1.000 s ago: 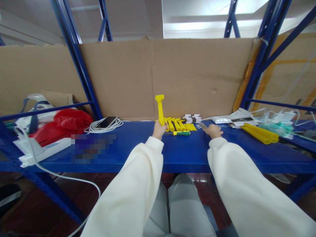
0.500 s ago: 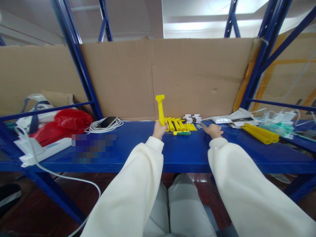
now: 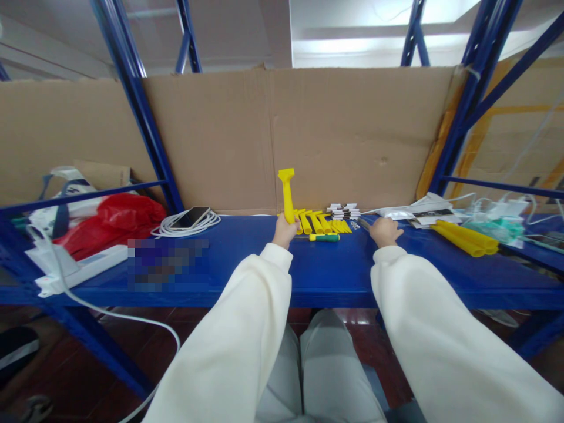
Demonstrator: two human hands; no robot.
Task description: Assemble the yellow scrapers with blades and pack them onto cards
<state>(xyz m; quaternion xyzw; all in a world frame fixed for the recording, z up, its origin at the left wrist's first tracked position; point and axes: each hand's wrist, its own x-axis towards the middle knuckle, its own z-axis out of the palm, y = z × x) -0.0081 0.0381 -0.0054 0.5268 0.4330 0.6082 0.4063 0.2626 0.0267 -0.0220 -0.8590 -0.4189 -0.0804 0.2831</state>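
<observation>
My left hand (image 3: 285,231) grips a yellow plastic scraper handle (image 3: 287,197) by its lower end, holding it upright with the wide flat head on top. Above the blue shelf's right part, my right hand (image 3: 385,231) has its thumb and forefinger closed at a small grey flat piece (image 3: 363,224), too small to make out well. Between the hands lie several yellow scraper handles (image 3: 316,223) in a row, several small yellow pieces (image 3: 341,227) and stacked small white-and-black packs (image 3: 342,211). A green-and-yellow screwdriver (image 3: 325,238) lies in front of them.
On the left are a phone (image 3: 191,218) on a coiled white cable, a red bag (image 3: 117,223) and a white power strip (image 3: 88,271). Yellow rolled sheets (image 3: 465,238) lie at right, beside plastic packaging and cables. A cardboard panel (image 3: 211,141) backs the blue shelf (image 3: 247,276).
My right hand has shifted slightly and its fingers have curled more, with the grey piece moving a little. My left hand and the scraper handle are almost still.
</observation>
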